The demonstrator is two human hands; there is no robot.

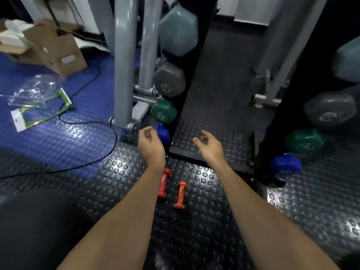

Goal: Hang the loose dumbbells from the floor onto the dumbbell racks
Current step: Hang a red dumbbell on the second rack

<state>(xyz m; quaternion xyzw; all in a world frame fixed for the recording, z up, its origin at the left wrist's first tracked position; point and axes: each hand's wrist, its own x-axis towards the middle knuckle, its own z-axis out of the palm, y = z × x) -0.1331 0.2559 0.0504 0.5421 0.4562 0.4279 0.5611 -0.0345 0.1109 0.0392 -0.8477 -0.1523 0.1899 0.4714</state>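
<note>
Empty hands (pixel 151 141) (pixel 209 143), two dumbbells (pixel 164 183) (pixel 180 194) on floor (pixel 194 240)

Glossy studded rubber floor (pixel 120 191); cardboard box (pixel 58 49).

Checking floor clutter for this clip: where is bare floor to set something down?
Bare studded mat lies right of the orange dumbbell and between the two black racks. Crowded: the blue floor by the cardboard box, plastic packaging and cable.

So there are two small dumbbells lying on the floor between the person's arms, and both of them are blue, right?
Not quite. The head view shows two small dumbbells on the floor between the arms, but neither is blue: one is the red dumbbell and the other the orange dumbbell. The blue ones hang on the racks.
</note>
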